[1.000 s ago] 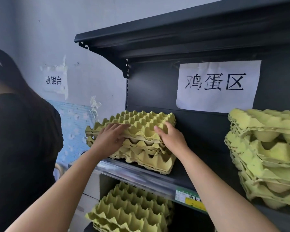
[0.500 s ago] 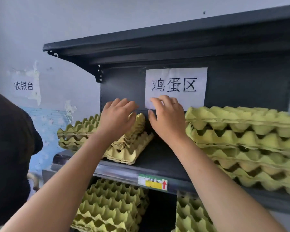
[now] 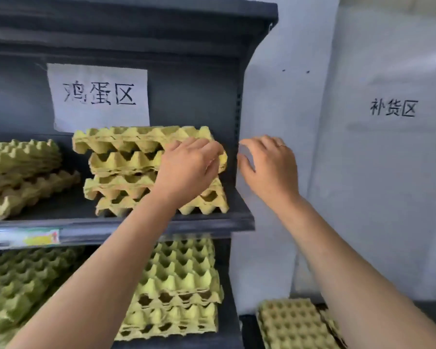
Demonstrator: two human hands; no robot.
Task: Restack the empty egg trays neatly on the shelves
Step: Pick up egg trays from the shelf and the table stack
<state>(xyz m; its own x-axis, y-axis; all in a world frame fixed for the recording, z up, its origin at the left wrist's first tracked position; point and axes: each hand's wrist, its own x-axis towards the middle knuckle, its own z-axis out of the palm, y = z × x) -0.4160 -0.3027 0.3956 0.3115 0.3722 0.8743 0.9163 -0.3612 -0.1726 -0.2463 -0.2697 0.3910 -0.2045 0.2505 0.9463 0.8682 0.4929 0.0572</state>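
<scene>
Dark shelf (image 3: 212,220) holds yellow egg trays (image 3: 126,157) beside white wall (image 3: 363,197).

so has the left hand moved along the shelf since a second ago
Yes. The left hand went right: it was left of the paper sign, now it holds the right-hand tray stack past the sign.

left hand (image 3: 189,170): fingers curled on right stack (image 3: 126,157), upper shelf (image 3: 212,220)
right hand (image 3: 267,165): loosely curled, holds nothing, beside shelf's right edge
left stack (image 3: 23,172): uneven, same shelf
sign (image 3: 98,96): on back panel, above stacks
</scene>
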